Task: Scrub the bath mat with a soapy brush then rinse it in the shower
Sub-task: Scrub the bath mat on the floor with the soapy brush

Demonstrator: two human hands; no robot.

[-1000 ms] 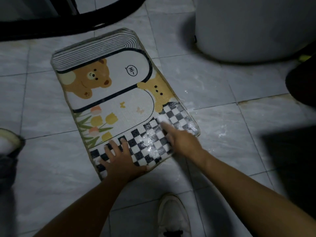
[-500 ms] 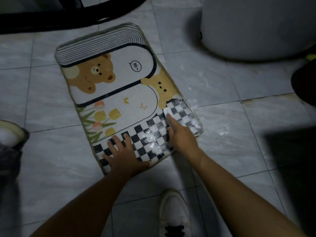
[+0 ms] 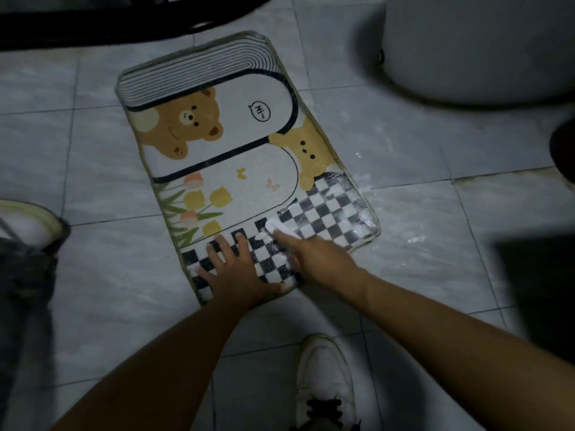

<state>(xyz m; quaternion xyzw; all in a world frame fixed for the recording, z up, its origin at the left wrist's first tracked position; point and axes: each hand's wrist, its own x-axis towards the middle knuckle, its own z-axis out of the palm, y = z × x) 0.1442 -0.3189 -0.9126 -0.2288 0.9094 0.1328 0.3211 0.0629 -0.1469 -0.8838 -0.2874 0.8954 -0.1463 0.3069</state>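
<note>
The bath mat (image 3: 230, 150), printed with bears, tulips and a black-and-white checker band, lies flat on the tiled floor. My left hand (image 3: 236, 272) presses flat on the checker band at the mat's near edge, fingers spread. My right hand (image 3: 306, 253) grips a white brush (image 3: 275, 227) whose tip sticks out past my fingers onto the checker band. White soap foam covers the checkers near the mat's right corner (image 3: 351, 213).
A large white rounded tub or bin (image 3: 466, 48) stands at the back right. My white shoes show at the bottom (image 3: 326, 384) and at the left edge (image 3: 28, 225). A dark curved object (image 3: 93, 23) runs along the top left. Soapy streaks mark the tiles right of the mat.
My right hand with the brush has slid left along the checker band, closer to my left hand. The left hand stays pressed on the mat. The camera view shifted slightly.
</note>
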